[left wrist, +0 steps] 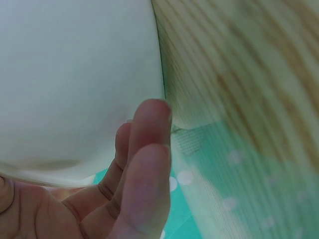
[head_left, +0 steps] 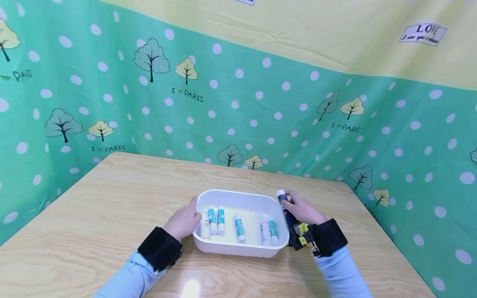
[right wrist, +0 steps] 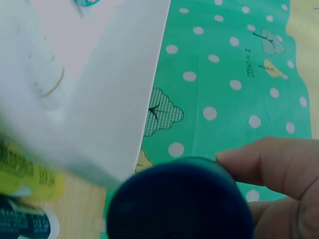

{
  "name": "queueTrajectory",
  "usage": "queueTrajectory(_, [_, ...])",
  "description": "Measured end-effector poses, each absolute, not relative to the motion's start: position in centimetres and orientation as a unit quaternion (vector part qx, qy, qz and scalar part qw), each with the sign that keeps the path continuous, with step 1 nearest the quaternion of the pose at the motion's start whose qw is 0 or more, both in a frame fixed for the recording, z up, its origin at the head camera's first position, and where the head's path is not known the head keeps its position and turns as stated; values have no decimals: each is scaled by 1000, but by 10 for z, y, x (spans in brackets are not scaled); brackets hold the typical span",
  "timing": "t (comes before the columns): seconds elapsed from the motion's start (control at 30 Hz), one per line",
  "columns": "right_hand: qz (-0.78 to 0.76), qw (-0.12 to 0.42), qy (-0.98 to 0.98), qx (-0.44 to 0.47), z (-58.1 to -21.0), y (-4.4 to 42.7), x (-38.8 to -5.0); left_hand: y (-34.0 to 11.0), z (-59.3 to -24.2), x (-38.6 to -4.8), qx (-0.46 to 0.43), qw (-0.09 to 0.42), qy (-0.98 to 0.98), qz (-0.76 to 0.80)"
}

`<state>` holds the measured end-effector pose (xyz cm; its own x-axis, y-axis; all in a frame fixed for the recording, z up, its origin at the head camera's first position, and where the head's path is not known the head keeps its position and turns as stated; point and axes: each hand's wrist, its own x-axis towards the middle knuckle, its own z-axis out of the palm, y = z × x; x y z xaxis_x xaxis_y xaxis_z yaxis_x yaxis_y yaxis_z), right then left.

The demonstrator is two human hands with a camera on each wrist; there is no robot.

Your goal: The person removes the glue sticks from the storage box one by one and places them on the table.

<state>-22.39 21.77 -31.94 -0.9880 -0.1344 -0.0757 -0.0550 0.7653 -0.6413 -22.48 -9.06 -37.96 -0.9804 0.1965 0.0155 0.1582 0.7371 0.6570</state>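
Note:
A white basin (head_left: 242,250) stands on the table with several white and teal sticks (head_left: 240,228) lying inside. My left hand (head_left: 183,221) grips its left rim, thumb above; in the left wrist view the fingers of that hand (left wrist: 142,184) lie along the basin's outer wall (left wrist: 75,89). Beside the right rim, my right hand (head_left: 306,210) pinches a dark blue stick with a white top (head_left: 282,196). From the right wrist, the stick's dark round end (right wrist: 179,204) shows large and blurred, with the right hand (right wrist: 284,179) beside it and the basin wall (right wrist: 117,94) to the left.
Yellow and dark items (head_left: 301,229) lie close against the basin's right side, partly hidden by my right wrist. Among them are a yellow one (right wrist: 30,174) and a dark stick with a white end (right wrist: 25,221). A polka-dot curtain (head_left: 238,95) hangs behind the wooden table (head_left: 112,198).

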Motion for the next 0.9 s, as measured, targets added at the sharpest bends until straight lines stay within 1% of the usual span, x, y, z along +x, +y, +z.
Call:
queueTrajectory(0.17, [-324,47,945,-27,-322,236,-221,-91,-381,-225,98,26,932,348])
queueTrajectory(0.37, [-289,18,957,-22,-327,258,-214,-92,-379,-226,100,23,934,343])
queueTrajectory(0.67, [-314,4,948,43,-341,296,-202,-91,-382,-228,101,32,930,351])
queueTrajectory(0.9, [-308,-4,948,74,-346,318,-202,-93,-384,-229,103,29,933,343])
